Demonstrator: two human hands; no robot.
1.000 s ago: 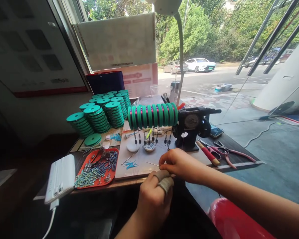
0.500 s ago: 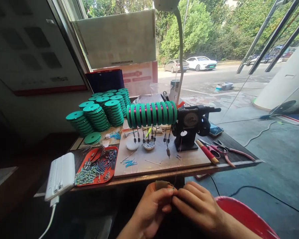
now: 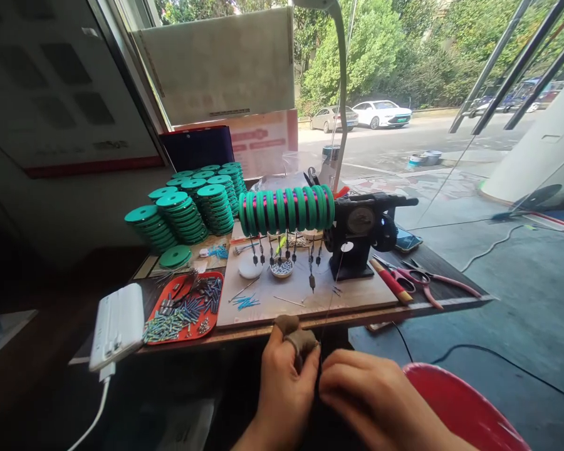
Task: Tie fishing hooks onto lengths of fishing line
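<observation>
Thread [image 3: 329, 305] ran from the black stand [image 3: 357, 260] to the near side, pinched in the left hand [image 3: 287, 379]; right hand [image 3: 369, 385] was curled alongside, honestly couldn't tell if gripping.

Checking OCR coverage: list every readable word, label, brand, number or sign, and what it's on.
None readable.
Dark wall board: print too dim and blurred.
Pink sheet: faint, blurred.
Pale panel: lower-edge strip too small.
White car: green plate too small.
Black machine: disc markings blurred.
</observation>
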